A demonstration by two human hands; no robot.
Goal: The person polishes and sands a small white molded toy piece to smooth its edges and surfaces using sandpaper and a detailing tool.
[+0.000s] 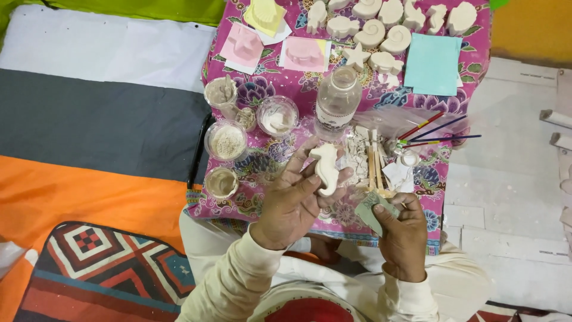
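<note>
Plaster seahorse [326, 169] gripped in left hand [292, 200], sandpaper scrap [372, 210] pinched in right hand [402, 235]; finished casts [381, 27] wait at twelve o'clock on floral cloth [262, 161], suggesting smoothing mid-way.

Floral cloth [262, 197] (cups [226, 142], bottle [336, 104])

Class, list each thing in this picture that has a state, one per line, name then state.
left hand: holding the seahorse cast, upright
right hand: gripping a greenish sheet
plastic bottle: upright; cap hard to make out
clear cups: open, holding powder or paste
brushes: lying flat
</note>
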